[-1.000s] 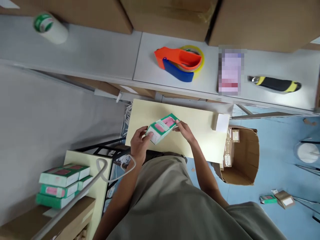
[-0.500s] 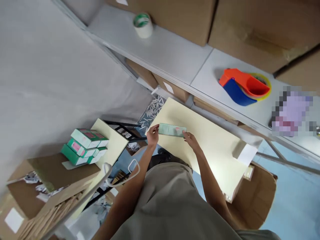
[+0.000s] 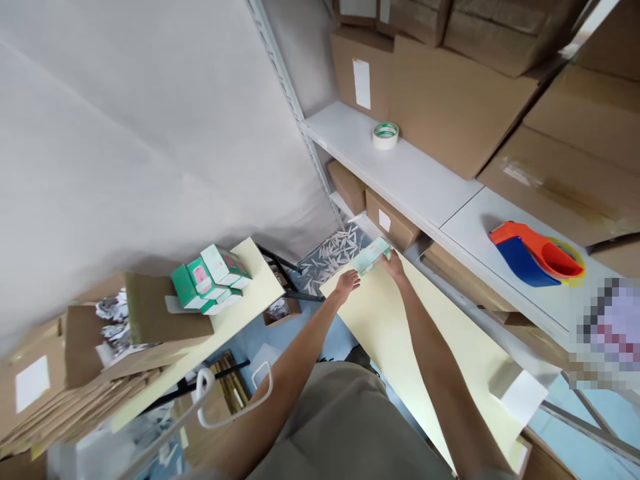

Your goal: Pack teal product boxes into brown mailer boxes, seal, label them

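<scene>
A flat pale green carton (image 3: pixel 369 256) is held out above the far left end of the cream table (image 3: pixel 430 333). My right hand (image 3: pixel 394 264) grips the carton at its right end, thumb against its face. Just below its lower left end is my left hand (image 3: pixel 347 285), fingers stretched out and apart. I cannot tell whether those fingertips touch the carton.
Green-and-white boxes (image 3: pixel 210 280) are stacked on a side table (image 3: pixel 267 273), beside an open cardboard box (image 3: pixel 165 307). A tape roll (image 3: pixel 385 137) and an orange-and-blue tape dispenser (image 3: pixel 537 253) rest on the shelf. A white box (image 3: pixel 524 398) stands at the cream table's near right end.
The carton has moved toward the table's far left end and is now tilted. My left hand has opened from its end, while my right hand keeps its grip. The view has turned left.
</scene>
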{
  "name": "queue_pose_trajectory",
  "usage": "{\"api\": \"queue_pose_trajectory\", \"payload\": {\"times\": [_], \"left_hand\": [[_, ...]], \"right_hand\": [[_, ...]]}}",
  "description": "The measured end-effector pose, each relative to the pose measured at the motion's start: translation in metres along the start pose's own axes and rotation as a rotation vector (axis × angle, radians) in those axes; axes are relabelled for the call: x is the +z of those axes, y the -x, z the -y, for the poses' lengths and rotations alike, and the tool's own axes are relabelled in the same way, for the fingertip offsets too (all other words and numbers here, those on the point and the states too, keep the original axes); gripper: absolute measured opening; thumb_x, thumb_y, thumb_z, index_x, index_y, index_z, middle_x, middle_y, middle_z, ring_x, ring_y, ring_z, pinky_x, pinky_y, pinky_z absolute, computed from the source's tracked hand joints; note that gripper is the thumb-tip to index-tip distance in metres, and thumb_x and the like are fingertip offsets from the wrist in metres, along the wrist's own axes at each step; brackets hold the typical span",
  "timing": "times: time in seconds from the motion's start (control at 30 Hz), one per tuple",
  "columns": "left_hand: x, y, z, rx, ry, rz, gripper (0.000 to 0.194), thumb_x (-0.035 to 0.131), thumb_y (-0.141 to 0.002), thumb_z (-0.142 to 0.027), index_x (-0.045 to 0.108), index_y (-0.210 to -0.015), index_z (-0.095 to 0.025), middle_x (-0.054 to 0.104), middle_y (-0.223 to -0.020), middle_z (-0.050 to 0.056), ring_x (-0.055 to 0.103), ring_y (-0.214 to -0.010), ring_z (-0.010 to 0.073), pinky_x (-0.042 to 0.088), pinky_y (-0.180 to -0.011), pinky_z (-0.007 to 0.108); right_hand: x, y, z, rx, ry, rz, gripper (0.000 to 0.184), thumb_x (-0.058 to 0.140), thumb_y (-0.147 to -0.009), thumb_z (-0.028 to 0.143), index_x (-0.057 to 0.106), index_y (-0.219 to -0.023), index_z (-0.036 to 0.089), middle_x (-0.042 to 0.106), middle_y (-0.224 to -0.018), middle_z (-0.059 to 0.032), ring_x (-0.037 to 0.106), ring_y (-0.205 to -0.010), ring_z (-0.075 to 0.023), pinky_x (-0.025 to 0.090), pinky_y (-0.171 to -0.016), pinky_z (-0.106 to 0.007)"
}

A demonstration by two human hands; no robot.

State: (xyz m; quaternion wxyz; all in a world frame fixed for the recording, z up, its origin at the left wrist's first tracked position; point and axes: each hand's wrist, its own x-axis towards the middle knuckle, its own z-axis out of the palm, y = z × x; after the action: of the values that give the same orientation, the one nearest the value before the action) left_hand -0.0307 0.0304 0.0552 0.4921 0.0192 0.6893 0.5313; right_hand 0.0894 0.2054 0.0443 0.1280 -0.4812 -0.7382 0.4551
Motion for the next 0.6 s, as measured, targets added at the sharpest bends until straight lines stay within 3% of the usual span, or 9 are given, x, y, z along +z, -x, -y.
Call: {"api": "queue_pose_trajectory", "payload": {"times": [0.1, 0.23, 0.37, 0.6], "left_hand": [[-0.024, 0.021, 0.001, -0.001, 0.073, 0.035, 0.043, 0.094, -0.072, -0.033, 0.077, -0.108, -0.019, 0.076, -0.136, 0.019, 0.077, -0.108, 0.0287, 0.058, -0.105, 0.047], [-0.083, 0.059, 0.004, 0.026, 0.175, 0.09, 0.043, 0.099, -0.066, -0.038, 0.081, -0.1, -0.019, 0.078, -0.134, 0.02, 0.077, -0.11, 0.0318, 0.058, -0.104, 0.047], [-0.161, 0.101, 0.01, 0.159, 0.284, 0.085, 0.047, 0.1, -0.065, -0.048, 0.085, -0.099, -0.019, 0.081, -0.122, 0.017, 0.077, -0.111, 0.0315, 0.056, -0.105, 0.047], [-0.32, 0.172, 0.001, 0.343, 0.516, -0.175, 0.047, 0.097, -0.066, -0.057, 0.084, -0.091, -0.019, 0.083, -0.11, 0.014, 0.076, -0.109, 0.0289, 0.056, -0.106, 0.044]], "right_hand": [[0.017, 0.033, 0.009, 0.069, -0.077, -0.038, 0.07, 0.055, -0.097, 0.068, 0.069, -0.14, 0.015, 0.072, -0.146, -0.0232, 0.07, -0.134, -0.0332, 0.052, -0.119, -0.053], [0.068, 0.094, 0.037, 0.037, -0.244, -0.015, 0.061, 0.066, -0.087, 0.069, 0.075, -0.122, 0.02, 0.077, -0.137, -0.0199, 0.074, -0.125, -0.0333, 0.056, -0.114, -0.053], [0.14, 0.153, 0.089, -0.032, -0.431, 0.101, 0.059, 0.076, -0.076, 0.073, 0.076, -0.108, 0.023, 0.082, -0.124, -0.0159, 0.077, -0.118, -0.0328, 0.057, -0.112, -0.054], [0.252, 0.234, 0.228, -0.206, -0.446, 0.422, 0.059, 0.079, -0.081, 0.07, 0.077, -0.117, 0.022, 0.081, -0.129, -0.0157, 0.077, -0.124, -0.0325, 0.058, -0.116, -0.051]]}}
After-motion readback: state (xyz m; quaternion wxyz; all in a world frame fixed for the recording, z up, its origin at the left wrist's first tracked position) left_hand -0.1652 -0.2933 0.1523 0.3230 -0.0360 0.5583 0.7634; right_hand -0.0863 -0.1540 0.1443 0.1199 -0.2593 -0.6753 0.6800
